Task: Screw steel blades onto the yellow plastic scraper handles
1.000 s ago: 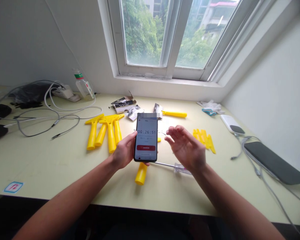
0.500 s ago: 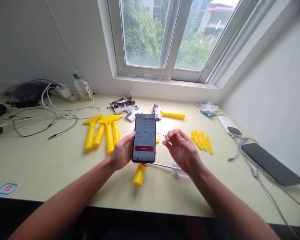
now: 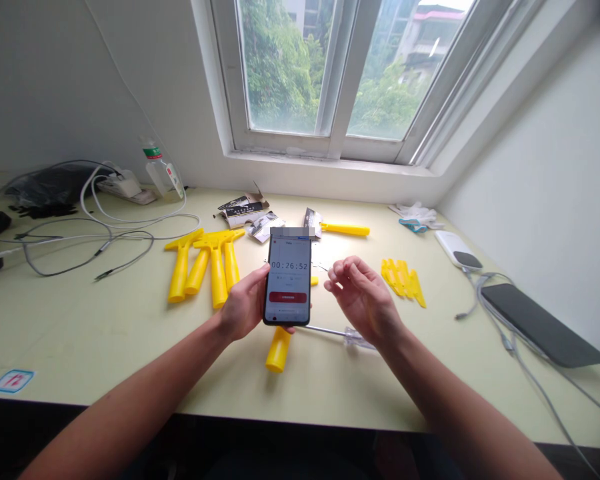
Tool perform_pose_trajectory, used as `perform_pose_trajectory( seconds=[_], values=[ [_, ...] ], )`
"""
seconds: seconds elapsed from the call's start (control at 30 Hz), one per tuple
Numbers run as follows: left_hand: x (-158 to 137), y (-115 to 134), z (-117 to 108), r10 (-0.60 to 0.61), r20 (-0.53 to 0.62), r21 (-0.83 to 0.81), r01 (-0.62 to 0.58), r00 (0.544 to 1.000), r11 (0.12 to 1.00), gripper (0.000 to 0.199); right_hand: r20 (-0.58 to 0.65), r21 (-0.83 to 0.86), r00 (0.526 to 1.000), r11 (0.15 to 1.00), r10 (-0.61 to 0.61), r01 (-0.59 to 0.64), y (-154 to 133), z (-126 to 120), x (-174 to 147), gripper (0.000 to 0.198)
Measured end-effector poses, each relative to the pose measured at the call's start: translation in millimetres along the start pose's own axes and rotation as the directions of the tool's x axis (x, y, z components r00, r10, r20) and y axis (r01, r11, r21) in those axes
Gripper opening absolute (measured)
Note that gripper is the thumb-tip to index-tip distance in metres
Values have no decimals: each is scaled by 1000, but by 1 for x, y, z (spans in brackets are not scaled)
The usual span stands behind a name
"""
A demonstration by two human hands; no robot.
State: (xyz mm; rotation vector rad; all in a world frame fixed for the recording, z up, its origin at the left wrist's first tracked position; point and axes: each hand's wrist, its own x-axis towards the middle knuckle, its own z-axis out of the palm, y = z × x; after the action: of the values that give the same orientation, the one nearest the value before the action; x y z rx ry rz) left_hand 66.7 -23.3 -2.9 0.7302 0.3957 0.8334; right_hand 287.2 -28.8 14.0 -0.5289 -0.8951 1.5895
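My left hand (image 3: pixel 247 301) is wrapped round a smartphone (image 3: pixel 287 313), held upright over the table. Its screen reads 00:26:52 above a red button. Beside the phone my right hand (image 3: pixel 363 293) is raised with its fingers curled and the tips pinched together; whether anything small is between them I cannot make out. Below the phone a yellow handle (image 3: pixel 279 351) lies partly hidden. A screwdriver with a clear handle (image 3: pixel 356 338) and a metal shaft (image 3: pixel 325 330) lies under my right hand, which covers part of it.
Several yellow scraper-like handles (image 3: pixel 219 277) lie at left, and yellow flat pieces (image 3: pixel 403 279) at right. Torn packaging (image 3: pixel 245 213), another yellow tool (image 3: pixel 345 229), a bottle (image 3: pixel 161 173), gloves (image 3: pixel 417 217), a white device (image 3: pixel 457 250), a dark slab (image 3: pixel 543 327) and cables (image 3: pixel 510 333) lie around.
The timer on the phone has gone from 00:26:51 to 00:26:52. Both hands stay in place; the view has shifted very slightly.
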Motion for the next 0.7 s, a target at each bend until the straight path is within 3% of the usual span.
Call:
perform_pose_trajectory(
  seconds=[0.17,0.7],
  values=[
    [-1,0,-1,2,33,-6,-1,999,1000,53,-16,-6,1000,1000,8,-8,-1,1,0,8],
    [-1,1,3,10,-54,44,-8,999,999,52,45,-72,999,997,14,-11,0,-1,-2,9]
  ],
)
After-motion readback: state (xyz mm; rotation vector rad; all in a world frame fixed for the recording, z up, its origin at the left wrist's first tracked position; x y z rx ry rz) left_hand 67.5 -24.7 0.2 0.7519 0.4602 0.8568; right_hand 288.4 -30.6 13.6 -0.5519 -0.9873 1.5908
